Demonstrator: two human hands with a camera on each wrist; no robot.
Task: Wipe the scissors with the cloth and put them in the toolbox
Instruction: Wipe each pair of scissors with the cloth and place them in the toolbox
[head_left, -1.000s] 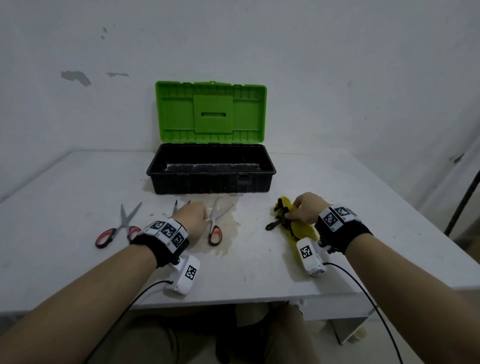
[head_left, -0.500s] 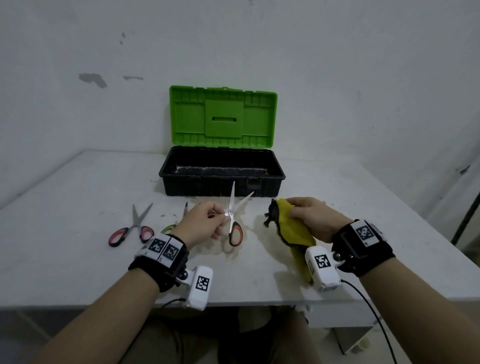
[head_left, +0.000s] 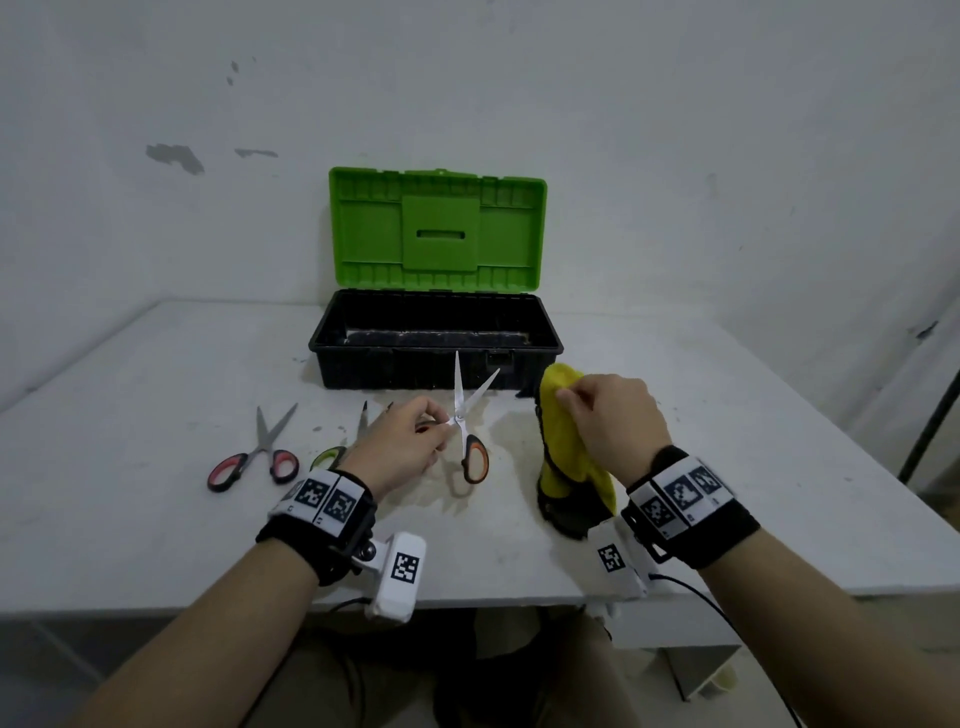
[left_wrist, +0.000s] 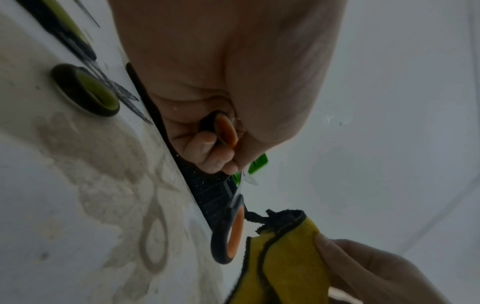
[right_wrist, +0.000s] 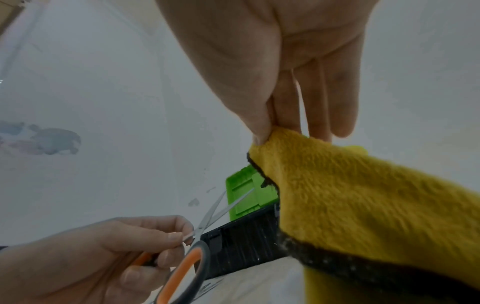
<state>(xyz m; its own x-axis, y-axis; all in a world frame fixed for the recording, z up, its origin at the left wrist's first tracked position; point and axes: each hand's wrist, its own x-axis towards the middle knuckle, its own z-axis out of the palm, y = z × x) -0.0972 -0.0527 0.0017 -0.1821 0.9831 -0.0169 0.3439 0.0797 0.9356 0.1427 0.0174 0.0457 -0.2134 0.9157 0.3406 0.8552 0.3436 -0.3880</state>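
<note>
My left hand (head_left: 415, 441) grips the orange-handled scissors (head_left: 470, 436) by one handle loop, lifted off the table with their blades spread and pointing up. The other orange loop (left_wrist: 228, 234) hangs free below the fingers. My right hand (head_left: 608, 421) pinches the top of the yellow cloth (head_left: 566, 447) between thumb and fingers, and the cloth (right_wrist: 363, 205) hangs down just right of the scissors (right_wrist: 187, 267), apart from them. The black toolbox (head_left: 436, 364) with its green lid (head_left: 436, 228) raised stands open right behind both hands.
Red-handled scissors (head_left: 254, 457) lie on the white table (head_left: 130, 519) at the left. Green-handled scissors (head_left: 332, 452) lie partly hidden behind my left hand. A wet stain (left_wrist: 103, 164) marks the table below the lifted scissors. The wall stands close behind the toolbox.
My left hand lifted the orange scissors from the table and turned them blades up. My right hand raised the yellow cloth off the table and brought it nearer to the scissors.
</note>
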